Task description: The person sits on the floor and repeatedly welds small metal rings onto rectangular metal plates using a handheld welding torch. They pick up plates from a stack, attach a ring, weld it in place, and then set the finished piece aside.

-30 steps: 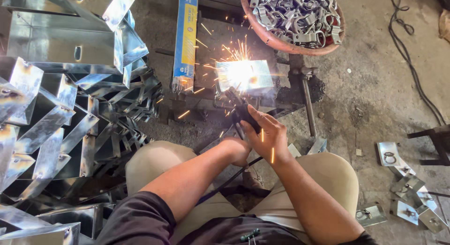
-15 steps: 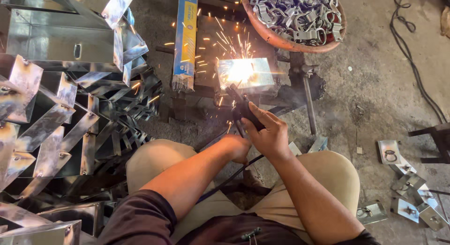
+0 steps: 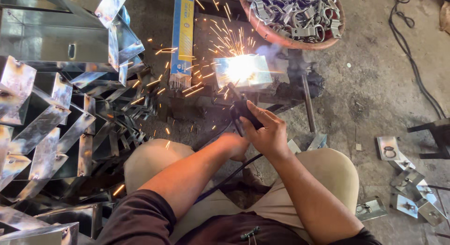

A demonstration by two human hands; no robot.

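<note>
Your right hand [image 3: 267,132] fist-tight on black electrode holder [image 3: 243,115], long axis pointing up-left toward glowing metal plate [image 3: 243,70]; left hand [image 3: 234,145] tucked beneath, grip unclear

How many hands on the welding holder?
2: the right hand wraps the black welding holder below the sparking metal plate; the left hand sits under it, mostly hidden.

A stack of folded metal brackets [image 3: 56,123] fills the left of the frame. At upper centre a metal plate [image 3: 243,71] lies under the sparks, a long flat box [image 3: 183,34] just left of it. A bowl of clamps [image 3: 293,18] sits upper right; loose small plates [image 3: 408,184] lie on the floor [image 3: 375,85] at lower right.
</note>
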